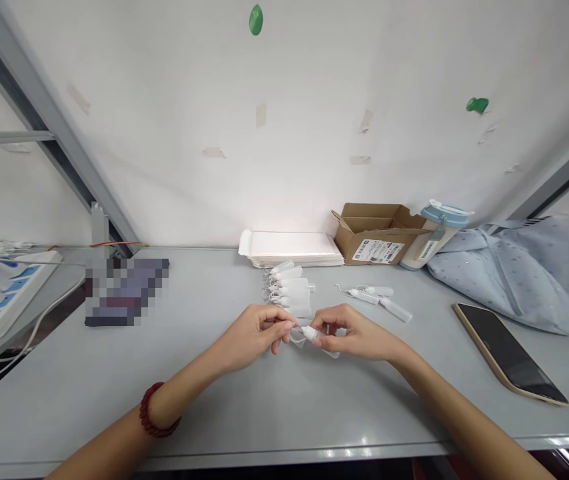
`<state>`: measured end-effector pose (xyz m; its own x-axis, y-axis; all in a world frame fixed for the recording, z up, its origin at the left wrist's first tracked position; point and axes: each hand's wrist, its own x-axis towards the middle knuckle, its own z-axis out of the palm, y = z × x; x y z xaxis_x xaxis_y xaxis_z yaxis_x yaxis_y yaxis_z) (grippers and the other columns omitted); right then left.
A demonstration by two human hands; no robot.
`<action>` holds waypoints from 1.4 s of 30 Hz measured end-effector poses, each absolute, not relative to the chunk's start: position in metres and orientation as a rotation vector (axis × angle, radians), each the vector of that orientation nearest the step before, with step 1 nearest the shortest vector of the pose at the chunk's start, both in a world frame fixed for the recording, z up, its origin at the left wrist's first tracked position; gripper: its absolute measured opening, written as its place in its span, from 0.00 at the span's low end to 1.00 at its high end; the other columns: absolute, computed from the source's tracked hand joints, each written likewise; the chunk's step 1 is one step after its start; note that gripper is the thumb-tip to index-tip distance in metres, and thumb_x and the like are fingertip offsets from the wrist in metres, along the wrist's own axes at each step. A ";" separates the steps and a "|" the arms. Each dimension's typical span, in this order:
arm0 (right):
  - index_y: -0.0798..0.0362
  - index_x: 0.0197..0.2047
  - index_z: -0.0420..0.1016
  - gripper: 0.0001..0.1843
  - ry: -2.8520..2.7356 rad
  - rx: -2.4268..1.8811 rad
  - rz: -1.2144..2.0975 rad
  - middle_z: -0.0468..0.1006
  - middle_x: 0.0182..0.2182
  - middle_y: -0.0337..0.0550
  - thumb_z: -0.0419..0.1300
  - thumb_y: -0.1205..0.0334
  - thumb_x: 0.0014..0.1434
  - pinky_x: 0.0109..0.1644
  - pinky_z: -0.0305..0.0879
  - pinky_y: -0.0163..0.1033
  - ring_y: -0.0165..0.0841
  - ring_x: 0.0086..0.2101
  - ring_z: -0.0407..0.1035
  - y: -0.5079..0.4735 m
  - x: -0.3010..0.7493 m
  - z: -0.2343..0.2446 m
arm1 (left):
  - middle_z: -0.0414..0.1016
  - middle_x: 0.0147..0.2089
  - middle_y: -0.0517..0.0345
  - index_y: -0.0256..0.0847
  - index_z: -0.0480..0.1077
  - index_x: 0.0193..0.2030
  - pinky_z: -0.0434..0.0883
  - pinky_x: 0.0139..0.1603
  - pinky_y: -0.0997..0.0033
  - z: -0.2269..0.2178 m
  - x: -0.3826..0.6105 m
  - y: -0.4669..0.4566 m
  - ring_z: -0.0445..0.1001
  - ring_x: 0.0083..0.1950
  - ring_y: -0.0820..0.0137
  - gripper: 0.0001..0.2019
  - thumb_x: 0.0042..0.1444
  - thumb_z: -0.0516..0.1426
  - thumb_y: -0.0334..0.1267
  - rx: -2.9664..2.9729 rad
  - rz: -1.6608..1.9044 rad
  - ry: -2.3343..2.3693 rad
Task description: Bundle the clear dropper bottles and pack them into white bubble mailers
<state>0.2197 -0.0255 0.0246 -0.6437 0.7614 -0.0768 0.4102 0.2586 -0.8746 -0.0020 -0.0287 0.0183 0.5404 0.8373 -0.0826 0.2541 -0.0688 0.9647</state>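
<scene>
At the middle of the table, my right hand [341,330] pinches a small white dropper bottle [308,332], its narrow tip pointing left. My left hand [267,328] is closed at that tip, thumb and forefinger pressed together on something thin that is too small to make out. A white loop of cord hangs below the tip. Just behind my hands lies a row of similar small white bottles [291,287] with thin loops at their left ends. To the right, several more loose bottles [397,309] lie on the grey table [214,407].
A stack of white flat packs [291,248] stands against the wall beside an open cardboard box [379,243]. Right of these are a blue-lidded tumbler [427,243], a pale blue cloth bag [499,273] and a phone [509,353]. A power strip [9,300] with cables sits far left, near a pixelated dark item [129,293].
</scene>
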 end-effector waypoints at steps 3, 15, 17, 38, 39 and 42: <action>0.56 0.32 0.73 0.10 -2.178 -1.067 1.341 0.70 0.23 0.36 0.59 0.57 0.54 0.29 0.58 0.32 0.26 0.25 0.62 -0.025 0.220 0.024 | 0.69 0.29 0.60 0.36 0.72 0.36 0.61 0.25 0.76 0.018 -0.002 -0.029 0.65 0.24 0.77 0.12 0.57 0.52 0.43 1.619 0.618 0.945; 0.56 0.31 0.73 0.10 -2.150 -1.063 1.364 0.68 0.21 0.35 0.59 0.57 0.54 0.28 0.57 0.31 0.25 0.24 0.60 -0.027 0.219 0.024 | 0.69 0.29 0.60 0.37 0.72 0.35 0.62 0.27 0.76 0.019 -0.002 -0.029 0.65 0.24 0.77 0.13 0.57 0.52 0.44 1.618 0.601 0.955; 0.56 0.31 0.73 0.10 -2.150 -1.058 1.364 0.68 0.21 0.35 0.59 0.57 0.54 0.28 0.57 0.31 0.25 0.23 0.60 -0.027 0.219 0.024 | 0.69 0.29 0.60 0.37 0.72 0.35 0.62 0.27 0.76 0.020 -0.002 -0.029 0.65 0.24 0.77 0.13 0.57 0.52 0.44 1.623 0.596 0.954; 0.57 0.31 0.73 0.11 -2.157 -1.059 1.363 0.67 0.20 0.34 0.59 0.56 0.54 0.26 0.55 0.31 0.25 0.23 0.58 -0.027 0.219 0.022 | 0.69 0.27 0.62 0.38 0.71 0.33 0.63 0.27 0.76 0.019 -0.002 -0.029 0.66 0.24 0.77 0.12 0.56 0.53 0.45 1.619 0.583 0.953; 0.57 0.31 0.73 0.11 -2.152 -1.060 1.368 0.67 0.20 0.34 0.59 0.56 0.54 0.26 0.55 0.31 0.24 0.22 0.58 -0.027 0.219 0.022 | 0.69 0.27 0.62 0.38 0.71 0.33 0.63 0.27 0.76 0.020 -0.002 -0.029 0.66 0.24 0.77 0.12 0.56 0.53 0.45 1.620 0.582 0.955; 0.57 0.30 0.73 0.11 -2.139 -1.055 1.385 0.66 0.19 0.34 0.59 0.56 0.54 0.26 0.55 0.30 0.24 0.22 0.58 -0.027 0.219 0.022 | 0.69 0.27 0.62 0.37 0.71 0.33 0.63 0.27 0.77 0.020 -0.002 -0.029 0.65 0.24 0.77 0.12 0.56 0.53 0.44 1.623 0.580 0.954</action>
<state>0.2193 -0.0272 0.0218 -0.6451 0.7599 -0.0800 0.3842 0.2320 -0.8936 -0.0022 -0.0291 0.0198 0.5538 0.8254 -0.1096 0.2830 -0.0627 0.9571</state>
